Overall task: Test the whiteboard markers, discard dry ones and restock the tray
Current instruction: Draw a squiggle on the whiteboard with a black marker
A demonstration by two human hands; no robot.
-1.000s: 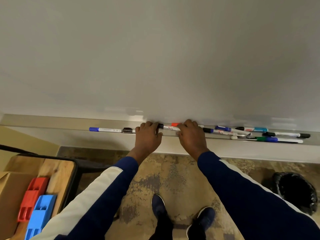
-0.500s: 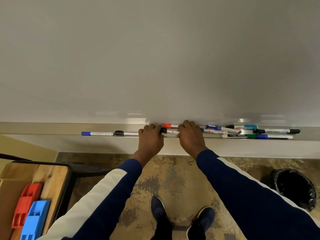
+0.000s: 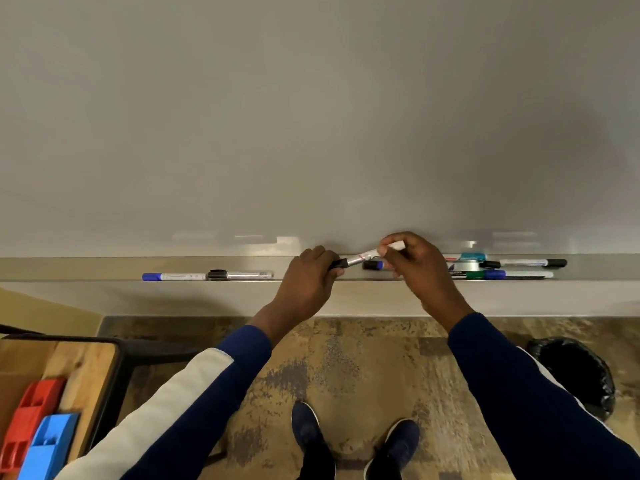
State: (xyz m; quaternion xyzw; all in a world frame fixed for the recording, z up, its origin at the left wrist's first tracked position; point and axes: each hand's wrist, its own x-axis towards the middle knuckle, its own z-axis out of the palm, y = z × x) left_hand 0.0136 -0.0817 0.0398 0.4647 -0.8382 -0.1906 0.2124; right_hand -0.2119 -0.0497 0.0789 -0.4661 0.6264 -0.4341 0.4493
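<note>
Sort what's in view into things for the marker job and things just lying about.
Job: black-capped marker gripped by left hand and right hand; other markers on the tray; whiteboard; black-lined bin.
Lying about: wooden cart; red block; blue block.

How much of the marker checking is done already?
Barely started, it seems. The whiteboard shows no test scribbles, and I cannot see inside the black bin. In hand: the left hand pinches the cap end of a black-capped marker, the right hand holds its barrel above the tray. Left: the other markers lying on the tray.
</note>
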